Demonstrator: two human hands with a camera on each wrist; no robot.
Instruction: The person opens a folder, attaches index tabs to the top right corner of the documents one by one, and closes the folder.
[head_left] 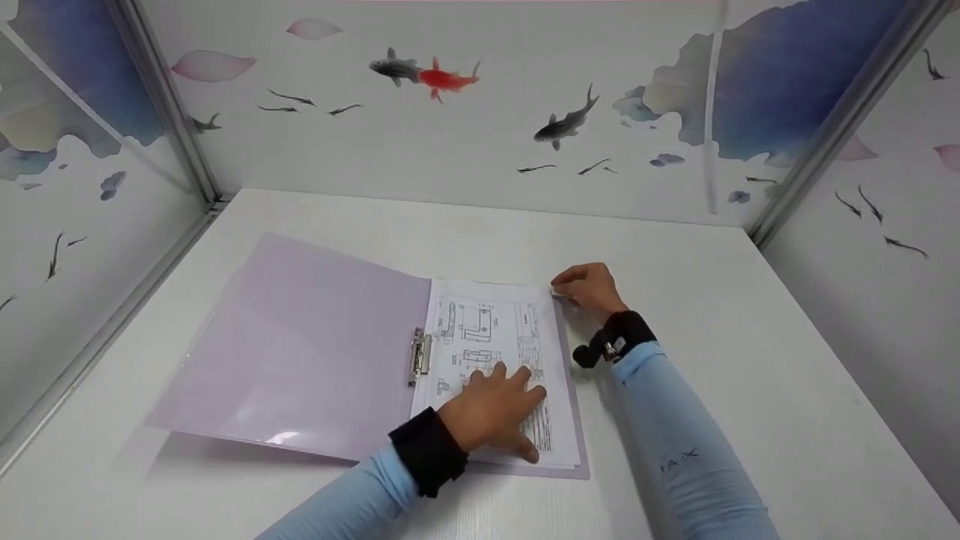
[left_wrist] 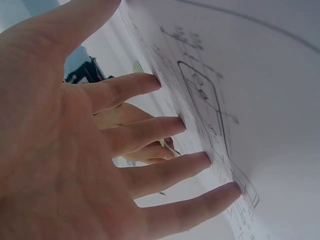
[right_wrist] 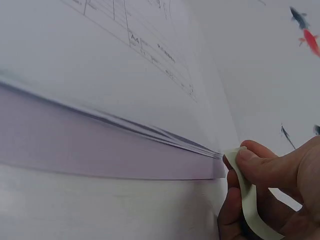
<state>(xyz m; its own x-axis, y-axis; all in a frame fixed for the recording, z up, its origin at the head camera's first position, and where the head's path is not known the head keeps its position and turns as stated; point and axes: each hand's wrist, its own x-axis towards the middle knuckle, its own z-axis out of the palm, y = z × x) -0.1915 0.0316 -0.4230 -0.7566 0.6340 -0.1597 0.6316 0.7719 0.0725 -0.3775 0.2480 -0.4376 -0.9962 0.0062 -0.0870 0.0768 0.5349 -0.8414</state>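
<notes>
A light purple folder [head_left: 300, 345] lies spread out, with a metal clip [head_left: 421, 356] at its spine. On its right side is a stack of white sheets with technical drawings [head_left: 487, 319]. My left hand [head_left: 491, 412] rests on the lower part of the top sheet, fingers spread and fairly straight; the fingertips [left_wrist: 200, 160] touch the page in the left wrist view. At the sheets' far right corner is my right hand [head_left: 591, 291]. Its thumb and finger pinch a pale yellow-green paper strip [right_wrist: 250, 200], whose end is right at the sheets' corner; the strip curls down past the palm.
The white table [head_left: 750, 375] extends around the folder on all sides. Behind it stands a white wall [head_left: 480, 150] printed with fish and petals, with side panels at left and right. The folder's left cover rises slightly from the table, casting a shadow beneath.
</notes>
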